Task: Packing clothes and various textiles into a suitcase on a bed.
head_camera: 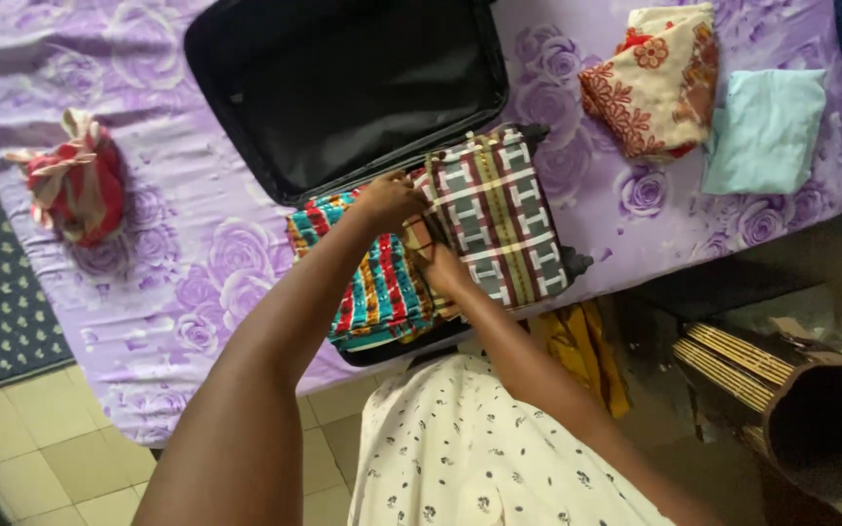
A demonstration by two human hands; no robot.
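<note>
While in suitcase [343, 88], hands [387, 200] on folded cloth [499, 214]

Your bed [197, 263], under a purple sheet printed with roses, carries everything here.

On it you have an open black suitcase [343, 88], its lid laid back flat toward the far side and its packed half hanging at the near edge. To your left lies a red and cream bundle of cloth [70, 185], well apart from the suitcase. To your right sits a folded cream cloth with red flowers [655, 83], and just beside it, touching, a folded pale blue cloth [767, 131] near the bed's corner.
</note>
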